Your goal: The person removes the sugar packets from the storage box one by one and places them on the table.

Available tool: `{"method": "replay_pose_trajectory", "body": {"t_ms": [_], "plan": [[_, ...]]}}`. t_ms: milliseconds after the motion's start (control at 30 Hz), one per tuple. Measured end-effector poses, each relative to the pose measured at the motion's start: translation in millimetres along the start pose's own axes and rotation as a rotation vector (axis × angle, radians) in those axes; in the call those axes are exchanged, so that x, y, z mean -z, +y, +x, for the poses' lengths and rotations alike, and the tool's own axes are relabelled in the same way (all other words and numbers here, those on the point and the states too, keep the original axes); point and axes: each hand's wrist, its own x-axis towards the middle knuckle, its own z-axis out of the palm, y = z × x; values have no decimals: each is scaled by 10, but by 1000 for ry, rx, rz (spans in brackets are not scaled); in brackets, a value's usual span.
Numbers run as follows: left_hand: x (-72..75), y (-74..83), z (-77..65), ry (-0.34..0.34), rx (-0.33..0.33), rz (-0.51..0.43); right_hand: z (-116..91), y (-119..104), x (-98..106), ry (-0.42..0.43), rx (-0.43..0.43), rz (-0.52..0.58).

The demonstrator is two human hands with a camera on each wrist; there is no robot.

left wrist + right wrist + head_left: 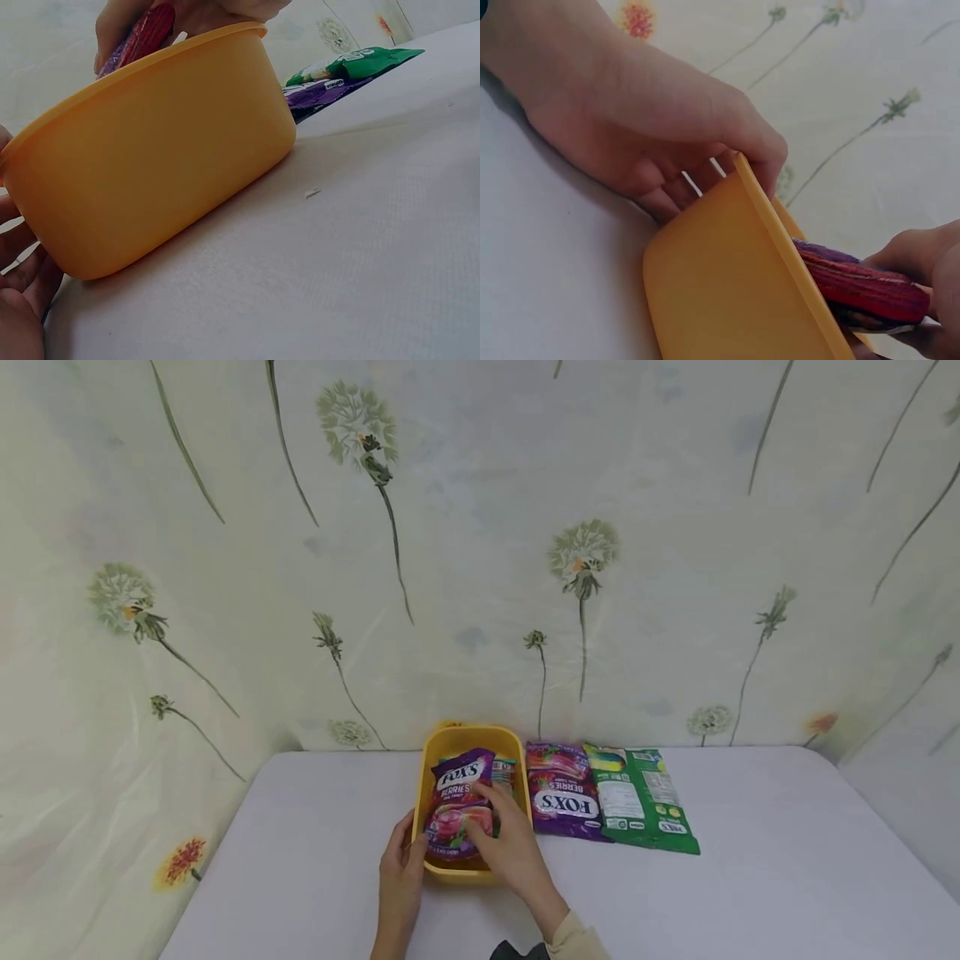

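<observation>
A yellow plastic bin [471, 877] stands on the table near the back wall. My left hand [400, 870] holds its left side, thumb over the rim and fingers along the outside wall [712, 277]. With my right hand [516, 853] I grip a purple Fox's Berries candy bag [456, 787] by its right side, thumb and fingers on the pack. The bag lies tilted inside the bin, its edge [870, 291] showing above the rim in the right wrist view. Under it another teal and orange pack [507, 772] is partly hidden.
Just right of the bin, another purple Fox's bag [564, 789] lies flat on the white table [757, 860]. A green candy bag [637, 797] lies beside it, back side up. Behind the table hangs a flowered cloth [480, 568].
</observation>
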Motion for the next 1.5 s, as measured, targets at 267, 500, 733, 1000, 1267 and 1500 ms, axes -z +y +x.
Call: {"method": "replay_pose_trajectory", "body": {"t_ms": [267,500,733,1000,1267,1500], "plan": [[-10,-1,-4,-6,20,-3,-13,47,-18,54,-44,85],[-11,15,-7,-4,8,-8,-3,39,2,74,-97,111],[-12,-3,8,-10,6,-1,-23,22,27,79,-94,141],[-18,-14,15,8,9,17,-32,49,47,90,-54,178],[-21,16,14,18,5,36,-40,58,55,118,-62,196],[-17,11,11,13,19,40,-51,52,71,112,-61,207]]}}
